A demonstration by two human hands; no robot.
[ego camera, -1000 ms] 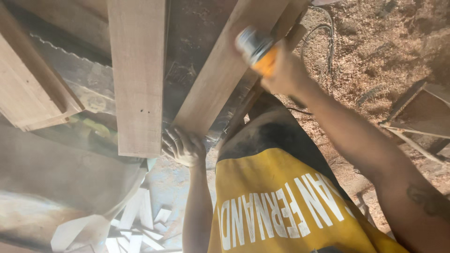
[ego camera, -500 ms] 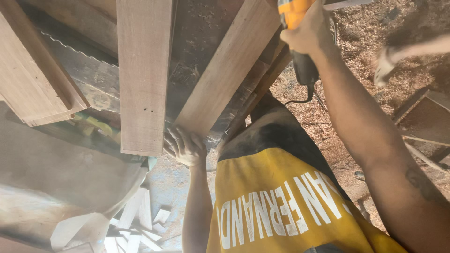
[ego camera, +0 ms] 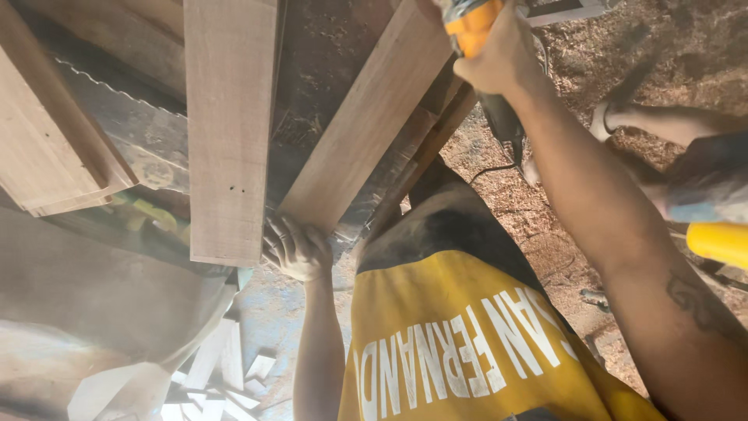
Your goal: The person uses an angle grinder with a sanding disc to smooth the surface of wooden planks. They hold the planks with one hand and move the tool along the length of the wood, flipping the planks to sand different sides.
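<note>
My left hand (ego camera: 296, 248) grips the near end of a long pale wooden plank (ego camera: 366, 117) that lies diagonally across a dusty workbench (ego camera: 323, 47). My right hand (ego camera: 495, 58) is raised at the top of the view, closed around a yellow and black power tool (ego camera: 471, 23) held over the far part of that plank. The tool's dark body and cord hang below my wrist. A second plank (ego camera: 230, 117) lies beside the first, to its left, with its near end just left of my left hand.
More boards (ego camera: 47, 148) lie at the left edge, next to a long saw blade (ego camera: 117, 101) with teeth. White offcuts (ego camera: 226, 366) litter the floor below the bench. Sawdust covers the ground at right, where another person's leg (ego camera: 662, 125) and a yellow object (ego camera: 717, 242) show.
My right hand has carried the power tool from the right of the plank up toward the top of the view. My left hand has stayed on the plank's end. Another person's leg has come into view.
</note>
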